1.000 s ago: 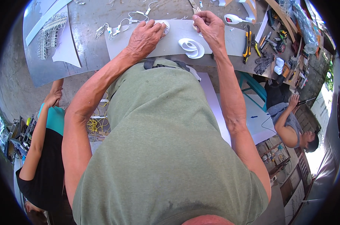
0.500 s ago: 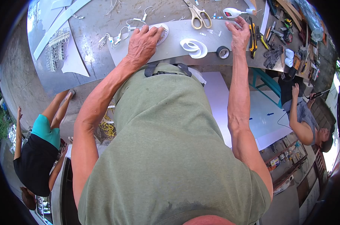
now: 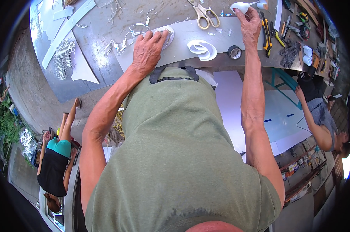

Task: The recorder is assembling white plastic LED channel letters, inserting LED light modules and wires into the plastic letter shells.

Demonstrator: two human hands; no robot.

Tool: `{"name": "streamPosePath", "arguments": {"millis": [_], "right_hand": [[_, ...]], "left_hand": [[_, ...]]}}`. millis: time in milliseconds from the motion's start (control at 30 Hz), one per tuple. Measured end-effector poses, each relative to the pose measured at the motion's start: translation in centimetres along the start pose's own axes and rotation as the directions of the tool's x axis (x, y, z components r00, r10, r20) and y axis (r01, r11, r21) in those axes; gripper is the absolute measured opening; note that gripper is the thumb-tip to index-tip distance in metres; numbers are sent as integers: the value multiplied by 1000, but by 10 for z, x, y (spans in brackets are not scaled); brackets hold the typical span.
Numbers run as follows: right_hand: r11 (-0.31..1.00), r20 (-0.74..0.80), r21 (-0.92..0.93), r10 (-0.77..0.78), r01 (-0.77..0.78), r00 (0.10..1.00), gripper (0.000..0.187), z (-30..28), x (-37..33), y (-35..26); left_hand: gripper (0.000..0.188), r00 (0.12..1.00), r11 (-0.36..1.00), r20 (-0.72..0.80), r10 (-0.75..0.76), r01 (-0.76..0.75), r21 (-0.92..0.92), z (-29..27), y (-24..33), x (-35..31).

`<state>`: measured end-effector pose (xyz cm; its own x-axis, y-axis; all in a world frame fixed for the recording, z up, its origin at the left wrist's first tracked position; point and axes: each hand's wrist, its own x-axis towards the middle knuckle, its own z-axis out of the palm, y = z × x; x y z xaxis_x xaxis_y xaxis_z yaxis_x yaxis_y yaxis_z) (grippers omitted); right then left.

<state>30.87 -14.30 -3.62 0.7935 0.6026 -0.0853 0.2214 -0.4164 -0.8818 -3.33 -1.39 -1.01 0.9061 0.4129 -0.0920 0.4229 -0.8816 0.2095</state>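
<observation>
My left hand (image 3: 147, 50) is closed at the left side of a white oval piece (image 3: 170, 38), its fingertips bent over the rim. A string of small white LED modules (image 3: 136, 29) on thin wire runs from there to the left. At the far edge of the view my right hand (image 3: 249, 29) pinches a small white squeeze bottle (image 3: 240, 6), whose thin nozzle points right. A white curled-strip shape (image 3: 203, 50) stands on the grey sheet (image 3: 184, 29) between my hands. Nearby are scissors (image 3: 203, 16) with pale handles and a roll of black tape (image 3: 234, 52).
Utility knives (image 3: 266, 36), pliers (image 3: 279, 38) and dark gloves (image 3: 290, 54) lie at the right. White strips (image 3: 68, 33) and a coil of LED modules (image 3: 63, 58) lie at the left. One person (image 3: 57, 166) is at the left, another (image 3: 320, 120) at the right.
My right hand has moved forward and taken hold of the white squeeze bottle. My left hand stays at the oval piece. The view has shifted slightly, and the person at left has moved away.
</observation>
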Motion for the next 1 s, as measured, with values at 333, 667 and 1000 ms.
{"name": "streamPosePath", "arguments": {"millis": [333,667,1000], "right_hand": [[958,501,-225,-45,180,864,38,-30,-87,-57],[940,478,-288,-26,184,878,36,-28,-110,-47],[883,339,359,179,-303,924,46,-22,-94,-25]], "left_hand": [[63,999,1000,-34,-8,7,-15,2,1,-2],[60,999,1000,-40,-15,14,-23,3,3,-2],[58,999,999,-48,-21,19,-29,4,3,-2]]}}
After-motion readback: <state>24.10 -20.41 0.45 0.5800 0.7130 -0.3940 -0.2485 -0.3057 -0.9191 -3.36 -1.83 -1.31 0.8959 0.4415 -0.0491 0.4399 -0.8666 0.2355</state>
